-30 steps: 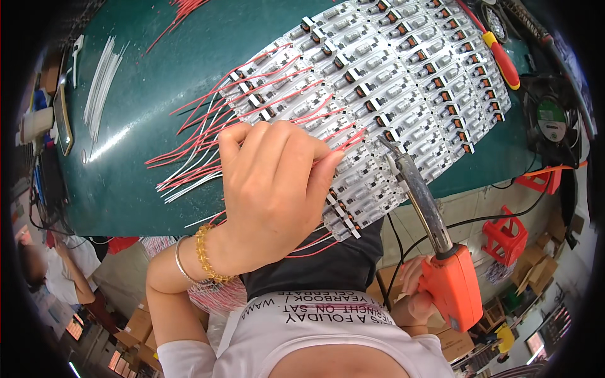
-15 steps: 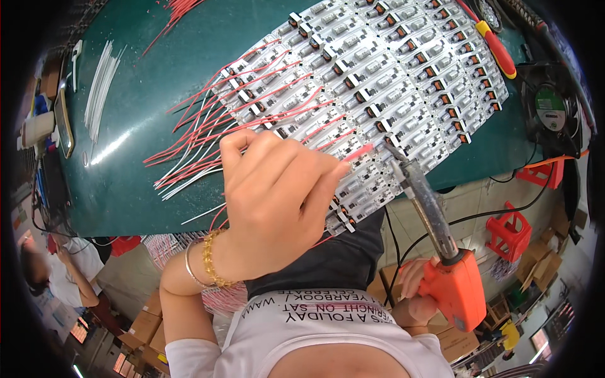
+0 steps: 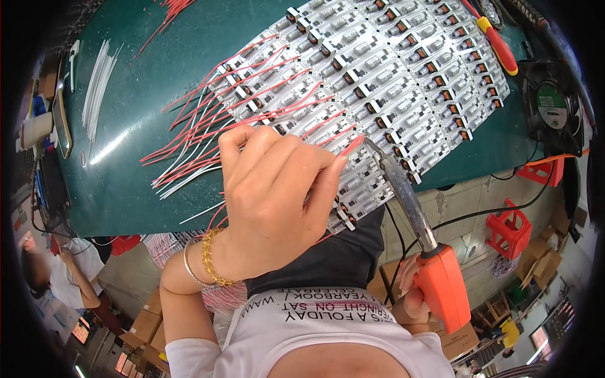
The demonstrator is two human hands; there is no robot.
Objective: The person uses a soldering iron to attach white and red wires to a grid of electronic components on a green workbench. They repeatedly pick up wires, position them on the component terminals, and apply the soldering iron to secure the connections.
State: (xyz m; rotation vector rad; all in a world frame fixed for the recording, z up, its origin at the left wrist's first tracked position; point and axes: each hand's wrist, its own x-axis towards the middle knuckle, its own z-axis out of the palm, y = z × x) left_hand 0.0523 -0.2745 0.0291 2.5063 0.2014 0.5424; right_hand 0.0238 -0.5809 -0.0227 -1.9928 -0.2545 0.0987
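My left hand (image 3: 274,186) is closed in a pinch, with a red wire (image 3: 353,145) sticking out past its fingertips over the white circuit boards (image 3: 403,94). My right hand (image 3: 413,290) grips the orange handle of a soldering iron (image 3: 444,286). The iron's dark tip meets or nearly meets the end of the red wire; contact is too fine to make out. Rows of small parts cover the joined boards. Several red wires (image 3: 208,135) and white wires run off the boards' left side, partly hidden behind my left hand.
Under the boards lies a green tabletop (image 3: 145,82). Loose white wires (image 3: 97,94) lie at the left, more red wires (image 3: 179,9) at the top. A red-and-yellow screwdriver (image 3: 498,47) and a black fan (image 3: 554,110) are at the right. Red stools (image 3: 509,230) stand on the floor. A person (image 3: 69,271) sits at lower left.
My right hand has brought the soldering iron leftward, its tip now at the red wire's end. My left hand stays almost in place, still pinching the wire.
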